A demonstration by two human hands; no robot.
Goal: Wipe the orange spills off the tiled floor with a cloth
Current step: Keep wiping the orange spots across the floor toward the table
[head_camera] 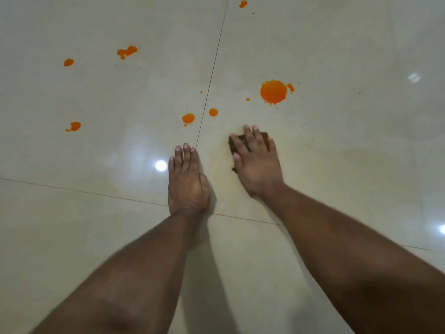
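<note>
From the head camera we see our right hand (256, 162) spread flat, pressing a dark brown cloth (233, 142) onto the tiled floor (349, 177); only the cloth's edges show past the fingers. Our left hand (187, 179) lies flat and empty just beside it, fingers together, bracing us. We judge the wiping to be under way: a faint yellowish film surrounds the cloth, while the bright spills remain. The largest orange splat (273, 91) sits ahead of the right hand, and two small drops (188, 118) (213, 112) lie just ahead, between the hands. The next move calls for pushing the cloth forward over these. More spots (127, 51) (73, 126) lie well off to the left, beyond the left hand, and one (243, 3) far ahead. Nothing blocks the way; only grout lines (212, 75) cross the path.
</note>
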